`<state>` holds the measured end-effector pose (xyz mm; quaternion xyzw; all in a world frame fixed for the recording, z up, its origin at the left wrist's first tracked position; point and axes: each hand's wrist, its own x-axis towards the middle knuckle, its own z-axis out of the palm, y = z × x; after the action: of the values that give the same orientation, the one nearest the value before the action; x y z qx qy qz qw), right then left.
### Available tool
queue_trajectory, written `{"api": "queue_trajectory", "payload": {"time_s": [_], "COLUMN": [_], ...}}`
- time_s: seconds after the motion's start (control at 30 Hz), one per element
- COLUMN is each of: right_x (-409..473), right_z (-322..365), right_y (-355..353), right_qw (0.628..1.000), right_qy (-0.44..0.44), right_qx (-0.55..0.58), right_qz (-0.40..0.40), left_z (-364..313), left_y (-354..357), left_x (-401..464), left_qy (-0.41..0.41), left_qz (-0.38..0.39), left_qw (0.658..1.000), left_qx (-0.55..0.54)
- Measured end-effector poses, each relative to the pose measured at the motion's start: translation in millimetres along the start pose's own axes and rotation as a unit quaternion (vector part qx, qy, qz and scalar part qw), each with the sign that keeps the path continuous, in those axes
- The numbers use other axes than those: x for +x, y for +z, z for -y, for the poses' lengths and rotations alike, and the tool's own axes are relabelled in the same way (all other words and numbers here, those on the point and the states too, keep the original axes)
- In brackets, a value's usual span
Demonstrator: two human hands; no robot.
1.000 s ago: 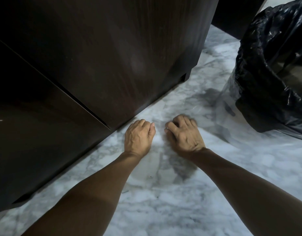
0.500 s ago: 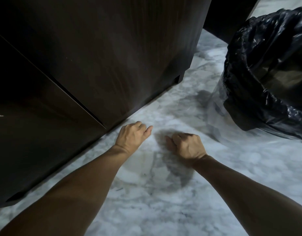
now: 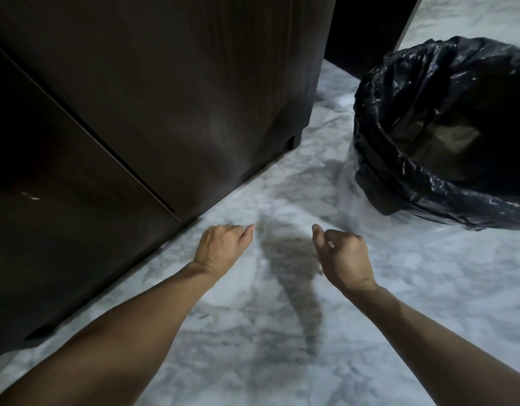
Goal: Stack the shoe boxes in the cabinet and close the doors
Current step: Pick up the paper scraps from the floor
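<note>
Curling both fists loosely, we held our left hand (image 3: 220, 249) and right hand (image 3: 342, 256) empty above the marble floor (image 3: 428, 288), just before the dark cabinet (image 3: 165, 98), its doors (image 3: 62, 200) shut.

Left hand (image 3: 220, 248) and right hand (image 3: 342, 257) loosely fisted, apart, arms outstretched

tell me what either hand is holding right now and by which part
Nothing. The left hand and right hand are loosely curled and empty above the marble floor.
</note>
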<state>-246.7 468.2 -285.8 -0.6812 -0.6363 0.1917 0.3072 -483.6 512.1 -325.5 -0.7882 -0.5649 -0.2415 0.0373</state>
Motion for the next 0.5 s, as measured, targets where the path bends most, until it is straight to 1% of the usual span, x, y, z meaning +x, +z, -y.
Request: {"api": "queue_trajectory", "payload": {"time_s": [0.13,0.17,0.23,0.3,0.33,0.4,0.5], "right_x": [2.9,5.0,9.1,11.3,10.6,10.1,14.8], "right_z": [13.3,16.2,20.1,20.3,20.8,22.5,21.8], "right_y": [-10.8,-10.0,-0.9,16.2,24.2,36.9,50.3], "right_qw": [0.998,0.997,0.990,0.970,0.962,0.959,0.954], "right_qy": [0.002,-0.002,-0.003,-0.007,-0.007,-0.014,-0.053], "right_qx": [0.019,0.005,-0.077,-0.170,-0.193,-0.201,-0.206], "right_qz": [0.056,0.074,0.119,0.174,0.191,0.201,0.213], "left_z": [-20.8,-24.5,-28.7,-30.7,-31.4,-31.1,-32.0], "left_y": [-28.1,-32.5,-37.0,-37.4,-37.5,-36.5,-34.4], "left_x": [9.7,10.4,7.3,-1.9,-8.1,-19.8,-31.6], "left_qy": [-0.072,-0.090,-0.120,-0.135,-0.138,-0.148,-0.182], "left_qz": [-0.007,-0.004,0.017,0.045,0.057,0.077,0.107], "left_qw": [0.994,0.992,0.988,0.986,0.986,0.983,0.975], "left_qx": [-0.082,-0.092,-0.100,-0.089,-0.080,-0.075,-0.068]}}
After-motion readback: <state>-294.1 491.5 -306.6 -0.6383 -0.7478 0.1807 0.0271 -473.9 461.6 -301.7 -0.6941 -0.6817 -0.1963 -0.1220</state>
